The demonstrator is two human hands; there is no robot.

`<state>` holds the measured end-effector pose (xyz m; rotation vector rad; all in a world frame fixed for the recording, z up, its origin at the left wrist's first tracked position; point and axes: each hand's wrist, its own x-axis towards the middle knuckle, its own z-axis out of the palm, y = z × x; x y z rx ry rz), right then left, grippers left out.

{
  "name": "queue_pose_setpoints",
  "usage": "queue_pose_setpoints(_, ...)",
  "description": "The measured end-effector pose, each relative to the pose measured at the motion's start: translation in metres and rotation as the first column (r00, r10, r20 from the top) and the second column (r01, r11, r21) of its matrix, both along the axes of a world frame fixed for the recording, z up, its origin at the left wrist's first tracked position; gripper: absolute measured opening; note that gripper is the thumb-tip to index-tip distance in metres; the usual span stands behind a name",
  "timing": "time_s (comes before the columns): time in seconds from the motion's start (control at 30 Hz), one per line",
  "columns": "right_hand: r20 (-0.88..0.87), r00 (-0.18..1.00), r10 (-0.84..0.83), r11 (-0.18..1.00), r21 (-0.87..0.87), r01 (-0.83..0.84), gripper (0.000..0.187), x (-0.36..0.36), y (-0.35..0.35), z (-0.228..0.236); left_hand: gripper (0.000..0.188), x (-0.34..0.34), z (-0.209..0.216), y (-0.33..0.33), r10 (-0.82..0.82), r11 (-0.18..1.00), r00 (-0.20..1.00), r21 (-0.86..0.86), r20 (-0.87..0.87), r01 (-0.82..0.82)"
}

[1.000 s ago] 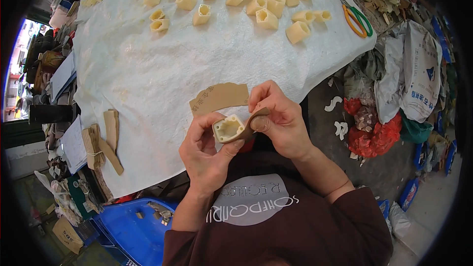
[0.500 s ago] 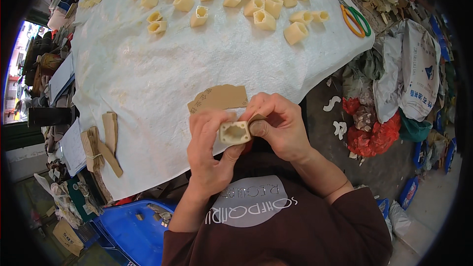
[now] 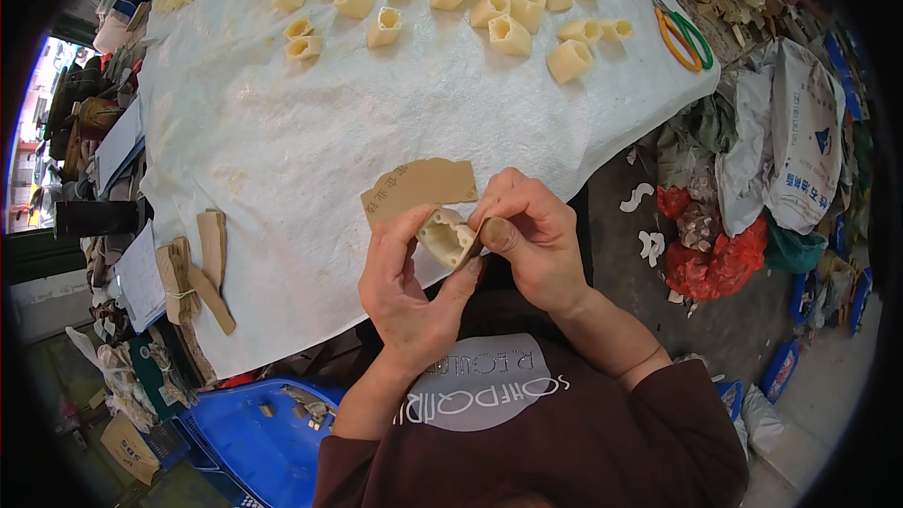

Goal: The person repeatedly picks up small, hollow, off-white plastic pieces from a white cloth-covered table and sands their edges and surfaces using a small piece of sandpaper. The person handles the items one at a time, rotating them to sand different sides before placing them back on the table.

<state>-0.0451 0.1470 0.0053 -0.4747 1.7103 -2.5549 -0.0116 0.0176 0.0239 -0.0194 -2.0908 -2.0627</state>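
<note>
Between the thumb and fingers of my left hand [image 3: 406, 296] sits a hollow cream-coloured molded piece [image 3: 438, 243], its open side facing up and small holes at the corners of its rim. My right hand [image 3: 541, 249] pinches a small folded brown piece of sandpaper [image 3: 478, 239] against the right side of that piece. The right thumb tip looks dusty. Just beyond my hands, a torn brown sheet [image 3: 423, 188] with printing on it lies flat on the white table cover [image 3: 254, 160].
Many similar cream hollow pieces [image 3: 509, 36] are spread over the far side. Scissors [image 3: 682, 38] with orange and green handles lie at the far right. Folded brown strips [image 3: 177, 282] rest at the left edge. A blue basin [image 3: 254, 442] stands below the table, with red bags [image 3: 715, 259] to the right.
My left hand has tilted the cream piece, so its opening now slants toward the right. The sandpaper in my right hand has shifted along the piece's right side.
</note>
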Motion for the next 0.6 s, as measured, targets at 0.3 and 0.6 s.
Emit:
queue_pose_setpoints(0.3,-0.099,0.991,0.089,0.991,0.106,-0.079,0.018,-0.003,0.006,0.002,0.044,-0.006,-0.001,-0.009,-0.146,0.980,0.979,-0.157,-0.141,0.124)
queue_pose_setpoints(0.6,-0.275,0.947,0.164,0.927,0.371,-0.053,0.023,-0.014,0.016,0.015,0.040,-0.005,-0.005,-0.007,-0.133,0.983,0.978,-0.144,-0.161,0.110)
